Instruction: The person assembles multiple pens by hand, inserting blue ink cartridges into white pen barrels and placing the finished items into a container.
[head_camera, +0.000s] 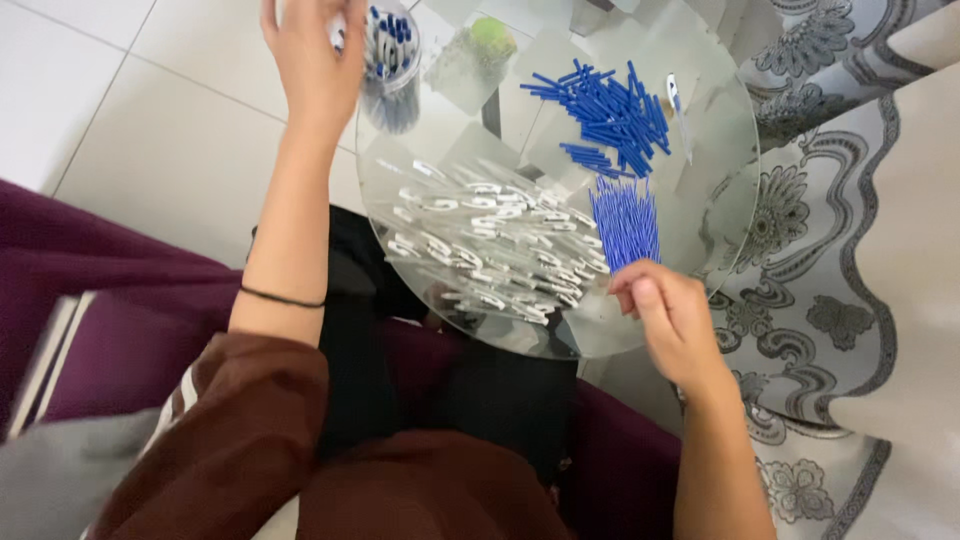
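My left hand (312, 62) is raised at the far left rim of a round glass table (735, 215), fingers closed at the mouth of a clear cup (392, 62) packed with assembled blue-capped pens; what it pinches is blurred. My right hand (668, 318) hovers at the near right edge, fingertips pinched just below a bundle of thin blue ink refills (625, 222). Whether it grips one is unclear. A spread of clear pen barrels (490, 250) lies between my hands. A heap of blue pen caps (610, 112) sits farther back.
A patterned grey-and-white curtain (850, 250) hangs along the right. A small green plant (480, 45) shows through the glass at the far side. White floor tiles (150, 130) lie to the left, and purple cushions (110, 330) flank my lap.
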